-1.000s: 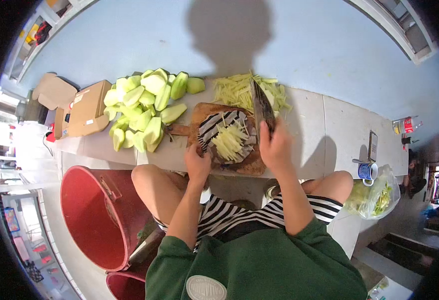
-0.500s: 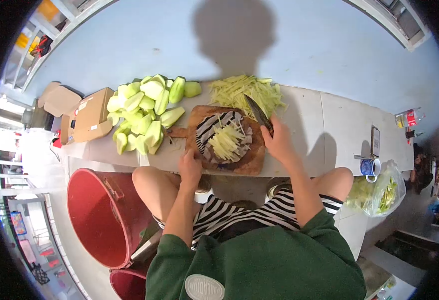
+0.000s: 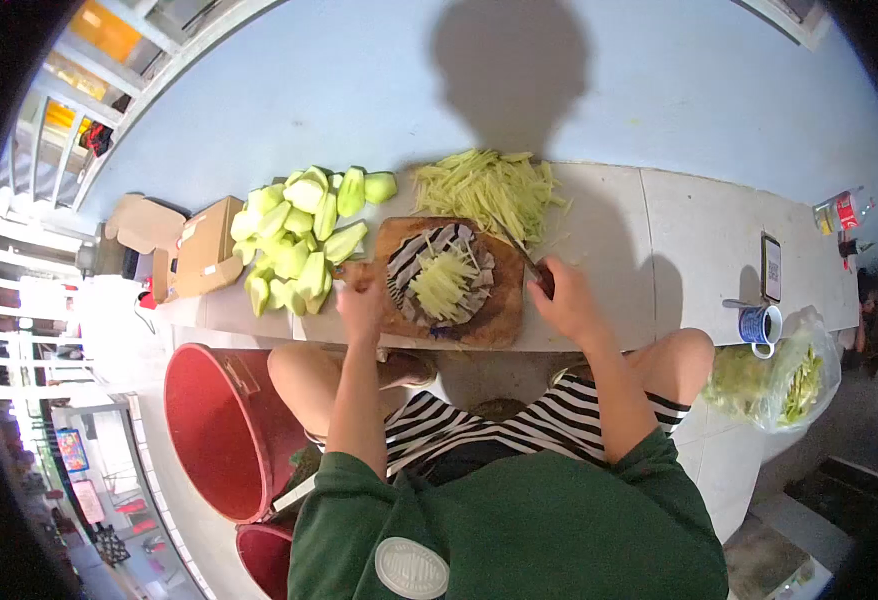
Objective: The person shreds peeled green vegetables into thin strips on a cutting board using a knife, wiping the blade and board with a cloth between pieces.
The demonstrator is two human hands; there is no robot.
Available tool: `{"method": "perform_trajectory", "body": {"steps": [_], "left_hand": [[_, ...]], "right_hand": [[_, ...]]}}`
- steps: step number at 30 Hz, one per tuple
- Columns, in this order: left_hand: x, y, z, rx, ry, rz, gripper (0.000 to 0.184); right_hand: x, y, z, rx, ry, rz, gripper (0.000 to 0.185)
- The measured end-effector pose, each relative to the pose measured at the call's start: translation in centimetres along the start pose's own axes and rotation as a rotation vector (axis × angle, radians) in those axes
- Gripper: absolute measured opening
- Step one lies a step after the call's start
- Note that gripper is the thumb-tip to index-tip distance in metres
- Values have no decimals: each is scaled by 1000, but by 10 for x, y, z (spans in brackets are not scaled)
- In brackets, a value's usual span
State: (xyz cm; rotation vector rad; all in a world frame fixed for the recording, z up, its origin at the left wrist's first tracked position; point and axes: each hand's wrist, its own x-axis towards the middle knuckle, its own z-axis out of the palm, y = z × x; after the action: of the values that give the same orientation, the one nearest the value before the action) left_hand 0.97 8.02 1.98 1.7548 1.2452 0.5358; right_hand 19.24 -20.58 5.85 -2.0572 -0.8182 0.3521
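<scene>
My right hand point(image 3: 562, 298) is wrapped round the handle of a dark knife point(image 3: 525, 256), its blade pointing up-left at the edge of a heap of pale green shreds point(image 3: 489, 192). Below the heap lies a wooden cutting board point(image 3: 507, 318). On the board sits a striped cloth point(image 3: 406, 262) with more shreds point(image 3: 443, 284) on top. My left hand point(image 3: 361, 308) is by the board's left edge, near its handle; its fingers are bent and blurred, and whether they hold anything is unclear. Peeled green pieces point(image 3: 299, 225) are piled to the left.
An open cardboard box point(image 3: 207, 248) stands left of the pile. Red tubs point(image 3: 221, 430) are at the lower left. To the right are a phone point(image 3: 771, 268), a blue mug point(image 3: 756, 326) with a spoon, a plastic bottle point(image 3: 843, 212) and a clear bag point(image 3: 799, 380) of greens.
My left hand has moved left, away from the cloth to the board's left edge. My right hand has lowered the knife from above the shreds to the heap's lower right edge.
</scene>
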Motion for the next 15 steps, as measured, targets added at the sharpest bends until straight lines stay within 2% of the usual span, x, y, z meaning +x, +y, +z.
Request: {"method": "perform_trajectory", "body": {"steps": [1,4,7,9,10,12,13,15], "left_hand": [[-9,-5,0,383,-6,-50,31],[-27,-22,17,479,-72,-34,36],[-36,-30,36,601,-10,-78,35],[-30,-29,43,286,106,-67,28],[-24,-28,43,287,106,-59,28],[-16,-26,42,-172,-145,-345,23],[-15,-23,43,-171,-147,-343,23],[-17,-14,45,-665,-312,-344,23]], "right_hand": [[0,5,4,6,3,-20,26],[1,9,9,3,-22,-55,30],[-5,8,13,-22,-45,-67,32],[-6,8,13,-20,-27,-73,33],[-7,8,14,-19,-18,-79,34],[-9,7,13,-17,-7,-80,35],[-9,6,11,-3,-13,-65,34],[-9,5,10,10,-16,-54,34]]}}
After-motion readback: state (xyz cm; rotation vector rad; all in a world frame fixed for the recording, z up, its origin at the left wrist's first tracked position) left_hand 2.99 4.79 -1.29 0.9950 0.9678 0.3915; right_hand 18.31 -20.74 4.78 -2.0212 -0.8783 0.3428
